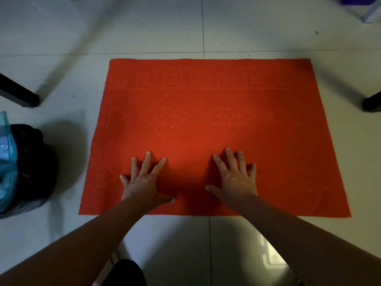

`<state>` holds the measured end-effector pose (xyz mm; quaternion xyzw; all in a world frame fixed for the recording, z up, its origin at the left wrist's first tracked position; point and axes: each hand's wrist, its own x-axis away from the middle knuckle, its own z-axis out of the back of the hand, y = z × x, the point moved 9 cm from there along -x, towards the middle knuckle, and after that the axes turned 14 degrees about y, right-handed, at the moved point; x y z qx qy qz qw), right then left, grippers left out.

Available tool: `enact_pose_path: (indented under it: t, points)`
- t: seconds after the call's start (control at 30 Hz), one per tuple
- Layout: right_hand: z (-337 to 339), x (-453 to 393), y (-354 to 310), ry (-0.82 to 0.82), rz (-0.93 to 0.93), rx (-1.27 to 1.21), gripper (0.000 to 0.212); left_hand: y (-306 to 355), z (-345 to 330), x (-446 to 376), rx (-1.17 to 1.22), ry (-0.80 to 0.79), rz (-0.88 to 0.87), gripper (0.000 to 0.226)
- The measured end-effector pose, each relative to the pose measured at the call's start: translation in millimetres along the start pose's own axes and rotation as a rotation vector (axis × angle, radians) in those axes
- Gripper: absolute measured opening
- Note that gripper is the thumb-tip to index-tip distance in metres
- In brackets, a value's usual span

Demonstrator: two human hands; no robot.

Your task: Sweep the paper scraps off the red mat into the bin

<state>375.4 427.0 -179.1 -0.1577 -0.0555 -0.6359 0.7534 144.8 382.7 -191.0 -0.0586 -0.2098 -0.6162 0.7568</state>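
1. No readable text, label, brand, number or sign anywhere in view.
2. On the red mat (206,112), only embossed ornament: a band of angular, character-like shapes along the far edge, too faint to read as writing.
3. Below that band, embossed diamond medallions, purely decorative.

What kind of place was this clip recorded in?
Probably an indoor room, a home or office: pale glossy floor tiles, dark furniture legs standing on them, and a black-bagged bin beside the embossed red mat where both hands press flat.
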Motion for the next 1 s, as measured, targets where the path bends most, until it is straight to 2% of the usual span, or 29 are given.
enact_pose_path:
  t: [0.7, 0.8, 1.0]
  points:
    - [5, 4, -3, 0.048, -0.026, -0.008, 0.088, -2, 0, 2, -0.012, 0.011, -0.002, 0.123]
    - [12, 0, -1, 0.119, -0.027, -0.019, 0.081, 0, 6, 1, -0.042, 0.053, -0.006, 0.118]
    - [28, -11, 2, 0.213, 0.000, -0.065, 0.075, 26, 38, -9, 0.095, 0.194, -0.013, 0.108]
